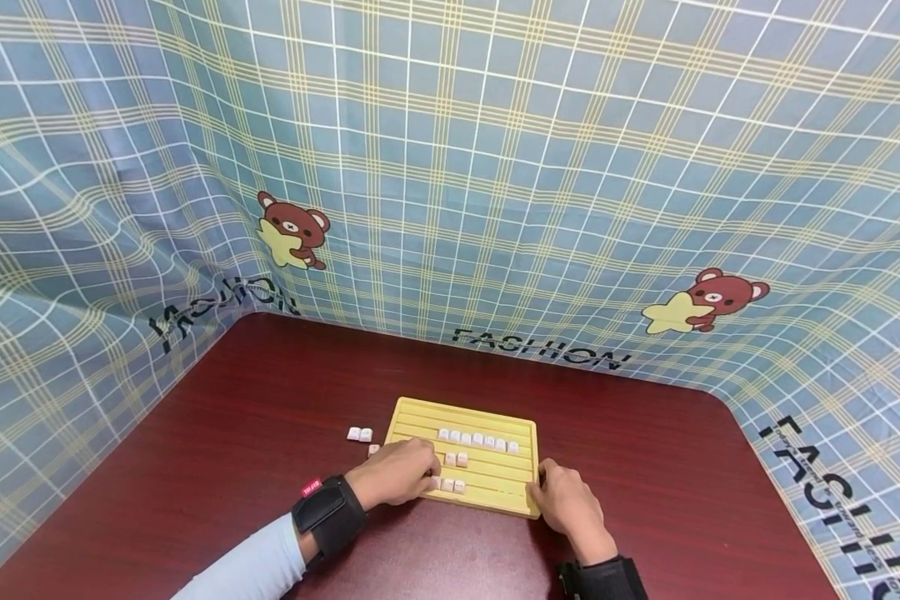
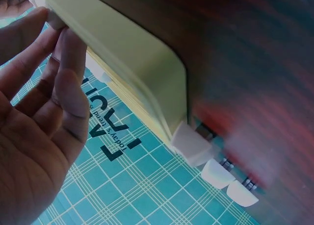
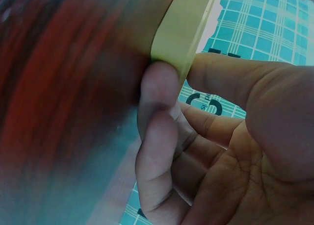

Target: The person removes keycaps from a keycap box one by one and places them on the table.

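A shallow yellow ridged tray [image 1: 495, 477] lies on the table, with white keycaps in its rows. Several keycaps [image 1: 477, 439] form the upper row, two keycaps [image 1: 456, 459] sit in the middle, and a few keycaps [image 1: 453, 486] line the near row. My left hand [image 1: 399, 472] reaches over the tray's left part and pinches a keycap [image 2: 55, 20] between thumb and finger at the near row's left end. At the near right corner, my right hand [image 1: 568, 500] grips the tray, thumb [image 3: 221, 73] over its rim and fingertips [image 3: 159, 83] against the outer side.
Left of the tray, two loose keycaps [image 1: 360, 434] lie side by side on the dark red table [image 1: 270, 442]. Another keycap [image 1: 373, 450] lies close to the tray's left edge. A blue plaid cloth [image 1: 480, 208] surrounds the table's back and sides.
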A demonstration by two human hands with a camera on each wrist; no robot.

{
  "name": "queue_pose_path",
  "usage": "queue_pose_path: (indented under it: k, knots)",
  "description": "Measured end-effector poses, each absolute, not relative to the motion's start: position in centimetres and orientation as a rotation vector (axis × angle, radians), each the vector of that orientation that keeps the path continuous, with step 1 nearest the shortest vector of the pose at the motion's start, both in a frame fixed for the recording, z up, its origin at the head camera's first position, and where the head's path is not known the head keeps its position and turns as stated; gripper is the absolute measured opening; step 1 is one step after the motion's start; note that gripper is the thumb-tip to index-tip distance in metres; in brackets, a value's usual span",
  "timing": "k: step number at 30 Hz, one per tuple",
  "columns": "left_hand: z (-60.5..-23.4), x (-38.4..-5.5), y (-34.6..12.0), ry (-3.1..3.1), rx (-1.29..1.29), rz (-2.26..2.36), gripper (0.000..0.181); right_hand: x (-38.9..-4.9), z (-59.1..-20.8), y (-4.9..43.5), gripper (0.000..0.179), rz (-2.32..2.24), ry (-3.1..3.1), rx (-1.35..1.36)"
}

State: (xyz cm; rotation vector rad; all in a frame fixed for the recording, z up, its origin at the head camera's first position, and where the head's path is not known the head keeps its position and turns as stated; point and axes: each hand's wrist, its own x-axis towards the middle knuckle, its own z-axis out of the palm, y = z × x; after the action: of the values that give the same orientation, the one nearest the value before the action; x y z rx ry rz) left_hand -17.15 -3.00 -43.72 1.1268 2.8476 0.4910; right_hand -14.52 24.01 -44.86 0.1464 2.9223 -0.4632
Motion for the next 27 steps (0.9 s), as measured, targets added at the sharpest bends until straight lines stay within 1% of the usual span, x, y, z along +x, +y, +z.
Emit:
queue_pose_path:
  k: [7,13,15,22,27]
  knots:
    - [-43.5,-17.1,-3.2,2.863,1.136,0.492,0.009,-14.5,-44.9,24.0,0.023,-0.462,2.919,0.144]
    - [-43.1,-17.4,-4.1,2.873,1.108,0.515,0.016,-14.4,-44.8,24.0,0.022,-0.472,2.913,0.159]
    - [-42.9,-17.5,-4.6,2.885,1.09,0.535,0.016,-14.4,-44.8,23.9,0.022,-0.476,2.912,0.16]
    - [-42.0,-17.9,-6.3,2.939,0.951,0.548,0.006,-14.4,-44.7,23.9,0.02,-0.493,2.91,0.146]
    - [-41.6,-18.2,-7.8,2.961,0.895,0.525,0.01,-14.4,-44.7,23.9,0.024,-0.488,2.896,0.148]
